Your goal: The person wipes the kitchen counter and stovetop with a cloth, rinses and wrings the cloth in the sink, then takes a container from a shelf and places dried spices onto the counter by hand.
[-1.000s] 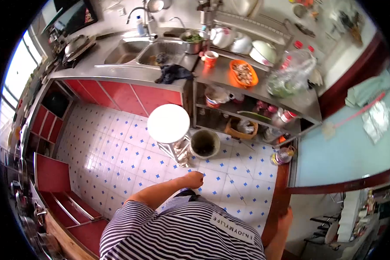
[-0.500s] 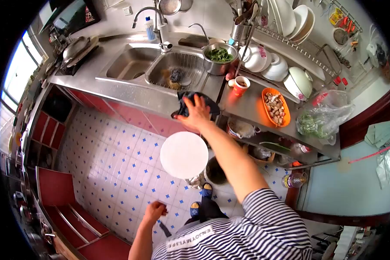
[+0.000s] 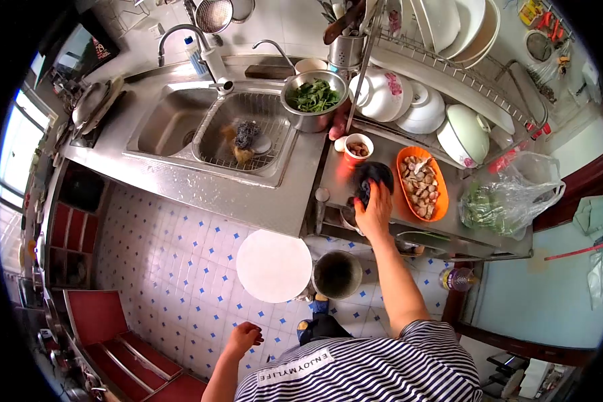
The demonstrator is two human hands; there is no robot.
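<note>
My right hand grips a crumpled black cloth over the steel counter at the right, fingers wrapped on it. Just to its left stands a red and white paper cup with brown pieces in it. On its other side is an orange basket of mushroom-like pieces, close to my fingers. My left hand hangs low over the tiled floor, loosely bent with thumb and fingers apart, and nothing shows in it.
A steel bowl of green leaves stands beside the double sink. White bowls fill the rack behind. A plastic bag of greens lies at right. Below are a round white stool top and a dark bucket.
My right hand has carried the black cloth rightward, from the counter edge below the sink to between the cup and the orange basket. My left hand stays low. The view has shifted slightly.
</note>
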